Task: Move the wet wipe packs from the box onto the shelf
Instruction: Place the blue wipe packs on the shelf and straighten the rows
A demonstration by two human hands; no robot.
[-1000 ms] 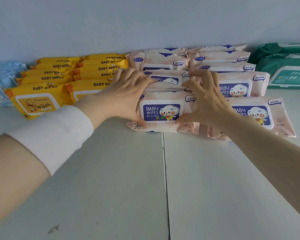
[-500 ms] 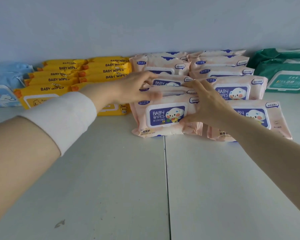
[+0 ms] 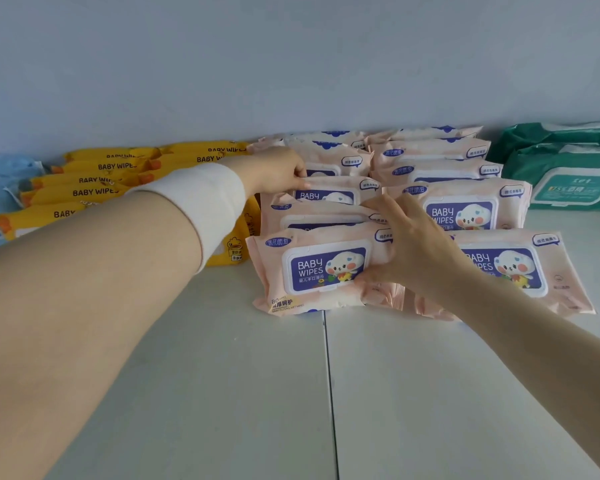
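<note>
Pink baby wipe packs stand in two leaning rows on the white shelf (image 3: 222,393). The front pack of the left row (image 3: 312,271) shows its purple label. My right hand (image 3: 409,247) grips that pack's right end, thumb on the front face and fingers over its top edge. My left hand (image 3: 274,171), with a white wristband, reaches further back, its fingertips curled on the top left edge of a pink pack (image 3: 329,190) behind. The right row's front pack (image 3: 537,268) lies untouched. No box is in view.
Yellow baby wipe packs (image 3: 94,192) are stacked to the left, with blue packs (image 3: 0,181) at the far left. Green packs (image 3: 568,181) sit at the back right. A pale wall closes the back. A seam (image 3: 329,393) runs down the shelf.
My left hand has left the front pink pack and moved back to a pack behind it. My right hand has stayed on the front pack's right end.
</note>
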